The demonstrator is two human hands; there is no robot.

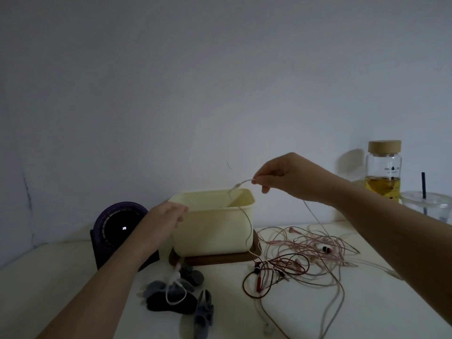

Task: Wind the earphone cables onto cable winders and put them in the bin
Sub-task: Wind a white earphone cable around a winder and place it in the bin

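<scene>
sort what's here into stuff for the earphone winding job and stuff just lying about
For the job: right hand pinching a pale cable, left hand by the cream bin, tangled earphones, grey winders.
Lying about: dark round device, glass bottle, plastic cup.

Just one cam here, head-worn and wide-angle. It faces forward and a bit down across the bench toward the wall. Pretty close in: left arm and right arm reach in from the bottom corners, and the wall fills the whole top half.
</scene>
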